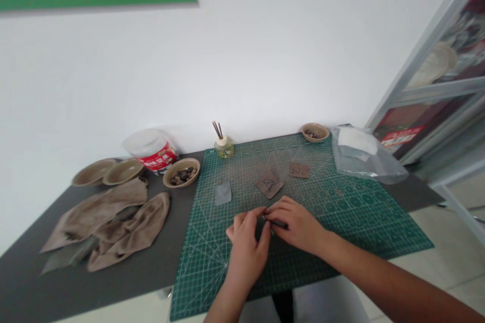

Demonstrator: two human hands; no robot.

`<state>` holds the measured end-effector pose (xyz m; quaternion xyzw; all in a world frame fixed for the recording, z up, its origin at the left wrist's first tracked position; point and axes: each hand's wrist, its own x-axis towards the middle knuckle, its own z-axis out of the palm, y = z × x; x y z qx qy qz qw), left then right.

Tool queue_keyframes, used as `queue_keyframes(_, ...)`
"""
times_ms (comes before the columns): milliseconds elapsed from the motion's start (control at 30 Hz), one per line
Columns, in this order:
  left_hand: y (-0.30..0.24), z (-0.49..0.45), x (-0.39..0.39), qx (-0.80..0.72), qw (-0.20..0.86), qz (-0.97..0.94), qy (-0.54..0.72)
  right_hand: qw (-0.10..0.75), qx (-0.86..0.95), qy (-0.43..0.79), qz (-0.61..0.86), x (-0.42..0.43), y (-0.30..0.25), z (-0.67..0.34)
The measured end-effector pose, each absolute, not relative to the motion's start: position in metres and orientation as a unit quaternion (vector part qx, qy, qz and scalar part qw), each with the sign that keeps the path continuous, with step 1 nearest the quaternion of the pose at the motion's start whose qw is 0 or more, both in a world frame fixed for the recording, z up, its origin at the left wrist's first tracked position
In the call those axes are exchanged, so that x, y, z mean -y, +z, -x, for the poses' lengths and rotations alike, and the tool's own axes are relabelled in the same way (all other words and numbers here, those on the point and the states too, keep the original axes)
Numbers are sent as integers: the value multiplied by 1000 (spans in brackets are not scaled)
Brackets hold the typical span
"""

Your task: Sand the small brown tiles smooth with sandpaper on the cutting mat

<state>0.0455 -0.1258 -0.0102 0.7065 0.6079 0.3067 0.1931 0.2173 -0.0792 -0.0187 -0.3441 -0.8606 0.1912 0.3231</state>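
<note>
Over the green cutting mat [212,242], my left hand [248,239] and my right hand [297,224] meet, fingers bent and fingertips nearly touching. A small dark piece [280,223] shows between the fingers of my right hand; its kind is too small to tell. My left hand is closed with thumb and forefinger drawn together, and what it grips is mostly hidden. Just beyond the hands lie two brown sandpaper-like squares, one marked piece [270,184] and another with a number written on it [299,170]. A grey square [223,194] lies further left.
Brown cloths [129,234] lie on the dark table at left. Behind them stand shallow bowls [94,171], a bowl of small dark pieces [182,172] and a red-labelled tub [151,151]. A reed diffuser [225,146], another bowl [314,132] and a plastic bag [366,156] line the back.
</note>
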Motion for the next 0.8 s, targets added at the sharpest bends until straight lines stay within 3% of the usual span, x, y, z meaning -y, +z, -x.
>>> queue_keyframes(167,-24,-30,120,-560,334,-635,415,379,839,220,323,89,-17,-206)
queue_keyframes(267,-28,-29,119,-551,385,-564,480,338,850,206,348,83,-13,-208)
queue_keyframes(400,-28,-30,122,-576,342,-501,547,205,886,160,384,70,-4,-214)
queue_keyframes(533,-26,-31,124,-576,306,-507,564,129,901,133,392,59,2,-215)
queue_keyframes(700,-26,-32,125,-563,312,-508,572,98,893,147,415,53,12,-213)
queue_keyframes(800,-25,-32,127,-565,317,-517,560,139,876,193,420,56,27,-219)
